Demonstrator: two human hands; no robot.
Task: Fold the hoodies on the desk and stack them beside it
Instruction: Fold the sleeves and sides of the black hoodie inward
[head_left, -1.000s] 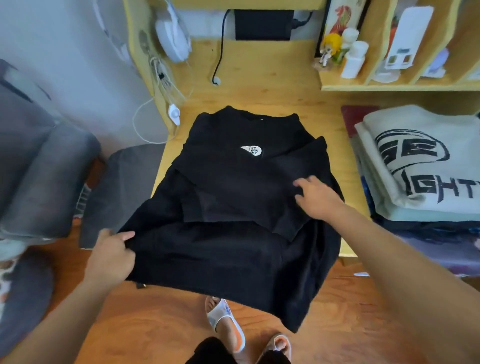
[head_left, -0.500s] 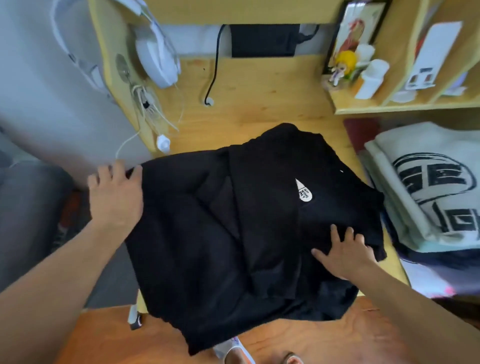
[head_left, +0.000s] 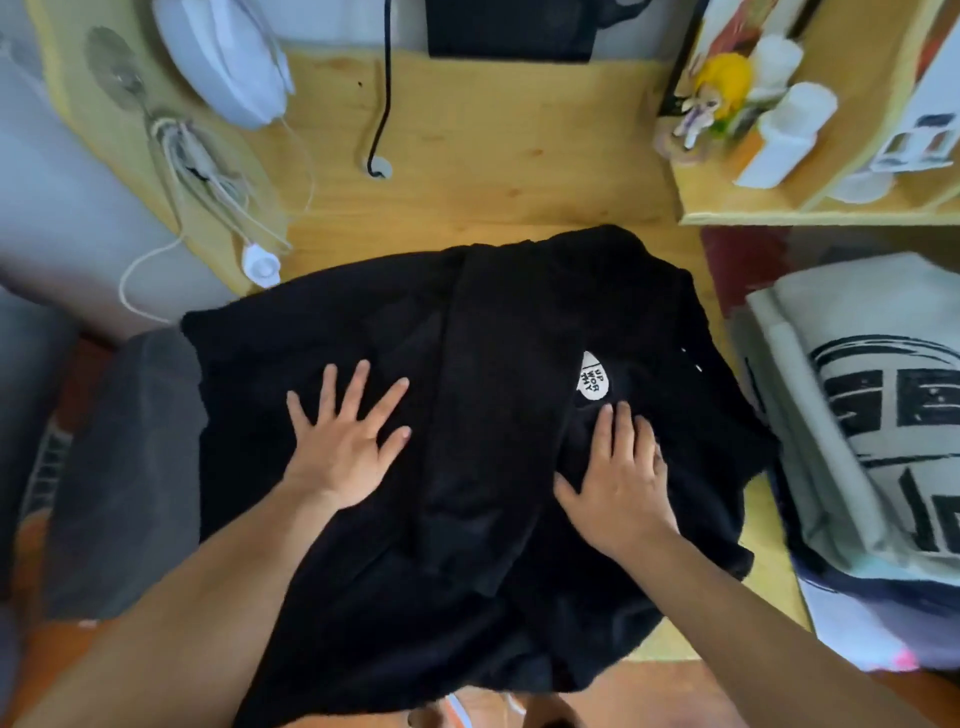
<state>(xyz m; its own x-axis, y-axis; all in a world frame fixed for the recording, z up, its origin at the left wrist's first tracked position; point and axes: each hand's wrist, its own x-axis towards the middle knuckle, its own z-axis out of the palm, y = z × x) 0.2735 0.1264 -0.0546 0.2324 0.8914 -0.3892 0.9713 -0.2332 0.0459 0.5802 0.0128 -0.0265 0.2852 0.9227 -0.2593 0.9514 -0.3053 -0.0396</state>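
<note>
From the head view, I have the black hoodie (head_left: 483, 415) spread on the desk (head_left: 467, 208), its near part hanging off the front edge toward the floor. My left hand (head_left: 345, 441) lies flat on the left half, fingers splayed and straight, pressing rather than grasping. My right hand (head_left: 621, 478) rests palm-down just below the white logo (head_left: 594, 383), fingers relaxed and straight — holding nothing either.

The risk I judge from here: so much cloth overhangs the front edge that once I lift either palm, its weight could drag the whole piece off the desk. The folded-in sleeve band running down the middle could also slip open if I smooth outward too hard.

The hoodie's long axis runs roughly left to right across the desk, slightly tilted. Judging by the logo turned on its side, the neck end points right, toward the folded stack (head_left: 857, 415) at the desk's right end, and the hem points left toward the grey cushion (head_left: 124, 467) — though I cannot make out the hood itself in all that black. The right edge of the hoodie lies just beside the stack.
</note>
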